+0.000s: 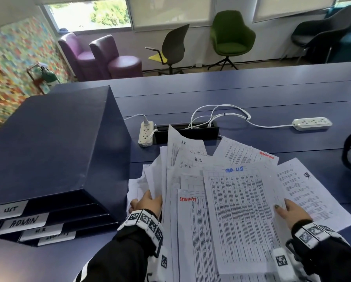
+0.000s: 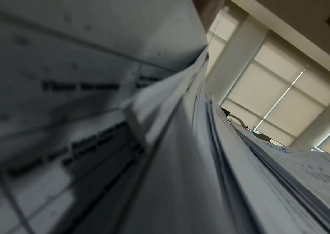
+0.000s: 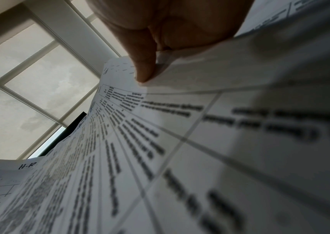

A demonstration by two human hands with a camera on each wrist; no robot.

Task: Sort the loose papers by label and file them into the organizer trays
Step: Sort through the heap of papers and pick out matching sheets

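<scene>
Many loose papers [image 1: 221, 190] fan out between both hands: the left hand [image 1: 147, 202] grips the stack's left edge, the right hand [image 1: 290, 212] pinches the top "task list" sheet [image 1: 242, 216]. Left of the left hand stands the labelled organizer [image 1: 48, 151].

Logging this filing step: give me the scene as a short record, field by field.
left hand: grips the left edge of the paper stack
right hand: pinches the sheet marked TASK LIST at its right edge
labels seen on papers: H.R., ADMIN, TASK LIST, SECURITY
organizer: left of the papers; top three trays tagged TASK LIST, ADMIN, H.R.; bottom tag unclear
desk: blue, two power strips
</scene>
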